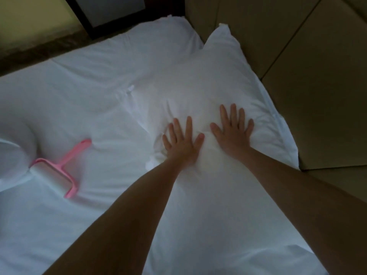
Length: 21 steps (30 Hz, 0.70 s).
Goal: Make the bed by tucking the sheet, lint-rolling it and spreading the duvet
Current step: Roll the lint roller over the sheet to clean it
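Observation:
A white pillow (208,80) lies on the white sheet (79,92) against the headboard side at the right. My left hand (181,140) and my right hand (233,130) press flat on the pillow side by side, fingers spread and straight. Left of my arms, a pink lint roller (59,169) with a white roll lies on the sheet, its handle pointing up and right. A rounded white fold of bedding (12,155) bulges at the left edge beside the roller.
Tan padded headboard panels (317,76) fill the right side. A dark-framed panel (111,12) and a yellowish wall (29,20) stand beyond the bed's far edge at the top left. A dark strip of floor (39,50) runs along that edge.

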Motion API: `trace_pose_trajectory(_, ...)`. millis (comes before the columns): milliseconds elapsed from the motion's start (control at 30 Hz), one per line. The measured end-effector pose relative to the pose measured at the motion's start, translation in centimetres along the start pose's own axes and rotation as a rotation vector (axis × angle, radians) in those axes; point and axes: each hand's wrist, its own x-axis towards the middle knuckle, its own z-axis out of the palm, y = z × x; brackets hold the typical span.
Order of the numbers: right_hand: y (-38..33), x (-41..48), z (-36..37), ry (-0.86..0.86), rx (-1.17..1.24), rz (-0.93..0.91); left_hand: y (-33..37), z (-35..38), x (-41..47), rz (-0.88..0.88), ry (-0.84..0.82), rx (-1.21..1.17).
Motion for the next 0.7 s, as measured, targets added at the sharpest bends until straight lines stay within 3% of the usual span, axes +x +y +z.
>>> trace_pose_trajectory(167, -0.1, 0.3, 0.7, -0.020, -0.040, 0.030, -0.4, 0.6, 1.4, 0.005, -0.081, -0.065)
trace_pose_trajectory(233, -0.7, -0.4, 1.2, 0.115, -0.030, -0.020, -0.8, -0.3, 1.7, 0.019, -0.067, -0.137)
trace_pose_trajectory(300, -2.3, -2.3, 1.6, 0.340, -0.039, -0.252, -1.9, -1.5, 1.7, 0.042, 0.107, -0.282)
trace_pose_trajectory(333, -3.4, -3.5, 2.1, 0.367, -0.044, -0.438, -2.6, -2.2, 1.6, 0.019, 0.239, -0.374)
trace_pose_trajectory(400, -5.3, -6.8, 4.2, 0.289, -0.087, -0.773, -3.9, -3.0, 1.1, -0.101, 0.464, -0.477)
trace_pose_trajectory(500, -6.1, -9.5, 6.0, 0.184, -0.177, -1.031, -5.6, -2.9, 0.4, -0.288, 0.554, -0.529)
trace_pose_trajectory(600, -5.1, -9.6, 7.1, 0.144, -0.359, -1.405, -7.3, -2.6, 1.2, -0.486, 0.421, -0.839)
trace_pose_trajectory(700, -4.2, -10.4, 8.9, -0.069, -0.526, -1.602, -8.4, -2.6, 2.1, -0.582, 0.081, -1.047)
